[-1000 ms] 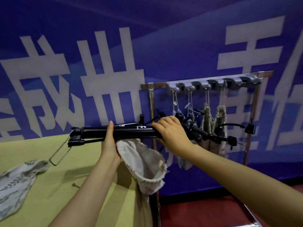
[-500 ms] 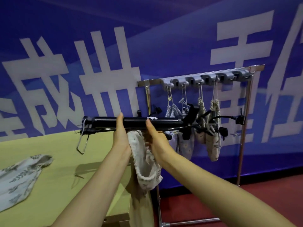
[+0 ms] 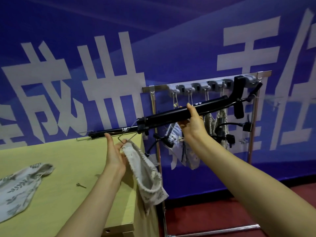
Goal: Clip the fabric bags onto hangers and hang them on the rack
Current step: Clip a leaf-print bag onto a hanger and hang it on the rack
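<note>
Two grips engaged: pole [image 3: 164,118] and bag [image 3: 145,175] held.
Right grip [image 3: 192,123] clamped round the black pole, which slanted up toward the rack [image 3: 148,86]. Left grip [image 3: 114,155] pinched the bag at its rim beside a wire hanger [image 3: 127,129]; the bag hung off the bench [image 3: 68,159] edge.

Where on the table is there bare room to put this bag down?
Bare tabletop lies between the leaf-print bag and the left hand holding the white bag, beyond the small pin. The rack is crowded with hanging bags.
</note>
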### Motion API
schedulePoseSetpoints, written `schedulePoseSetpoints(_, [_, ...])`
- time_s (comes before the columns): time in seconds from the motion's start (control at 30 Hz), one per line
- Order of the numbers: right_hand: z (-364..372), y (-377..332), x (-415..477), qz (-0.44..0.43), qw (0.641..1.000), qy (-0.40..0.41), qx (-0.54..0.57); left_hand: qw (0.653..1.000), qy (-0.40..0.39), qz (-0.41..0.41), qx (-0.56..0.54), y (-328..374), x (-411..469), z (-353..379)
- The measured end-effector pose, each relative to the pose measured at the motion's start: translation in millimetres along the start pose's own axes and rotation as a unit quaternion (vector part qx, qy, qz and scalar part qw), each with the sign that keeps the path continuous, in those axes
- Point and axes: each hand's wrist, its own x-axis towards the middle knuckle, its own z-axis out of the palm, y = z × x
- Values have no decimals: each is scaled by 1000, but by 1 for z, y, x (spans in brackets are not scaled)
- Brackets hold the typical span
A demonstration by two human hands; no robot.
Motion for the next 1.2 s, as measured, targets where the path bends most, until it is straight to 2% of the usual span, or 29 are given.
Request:
schedulePoseSetpoints(0.1, [-7,-3,-1,-2,1000,13,-18,996,47,5,73,4,7,4])
schedulePoseSetpoints(0.17, [-12,-5,-2,-12,999,13,-35,971,66,42,226,5,10,5])
schedulePoseSetpoints(0.2, [-12,-6,-3,-19,999,7,-42,928,65,78,358,5,12,4])
schedulePoseSetpoints(0.23, [-12,-7,-4,-29,998,0,-50,865,49,124,484,3,15,2])
schedulePoseSetpoints(0.27, [-12,-8,-4,-40,997,-9,-60,798,21,170,577,2,16,0])
schedulePoseSetpoints(0.3, [-12,-8,-3,-51,996,-17,-76,749,-15,207,630,1,17,0])
schedulePoseSetpoints(0.4, [-10,-9,-9,-79,989,-29,-121,688,-109,265,667,-6,16,12])
schedulePoseSetpoints(0.47, [-9,-8,-13,-95,984,-43,-145,656,-139,282,686,-14,16,20])
schedulePoseSetpoints(0.5, [-8,-8,-15,-101,982,-50,-150,663,-140,281,679,-16,16,23])
schedulePoseSetpoints(0.57, [-7,-11,-17,-115,976,-62,-173,709,-119,270,640,-19,18,23])
schedulePoseSetpoints(0.67, [-9,-14,-25,-139,967,-63,-202,736,-101,296,600,-18,20,28])
schedulePoseSetpoints(0.77, [-18,-9,-27,-158,961,-55,-221,833,-42,272,480,-11,10,42])
schedulePoseSetpoints(0.8, [-21,-6,-28,-162,959,-53,-228,846,-33,262,464,-8,8,45])
schedulePoseSetpoints(0.87, [-25,2,-30,-158,957,-47,-238,815,-37,290,500,-5,5,49])
schedulePoseSetpoints(0.97, [-30,11,-36,-149,953,-64,-255,723,-46,358,589,-8,2,48])
schedulePoseSetpoints(1.03, [-34,15,-40,-154,948,-68,-269,685,-34,369,628,-13,2,44])
schedulePoseSetpoints(1.13, [-39,25,-44,-165,935,-86,-303,669,-66,389,630,-19,-2,47])
schedulePoseSetpoints(1.2, [-41,33,-48,-179,917,-106,-342,684,-103,396,604,-21,-6,56])
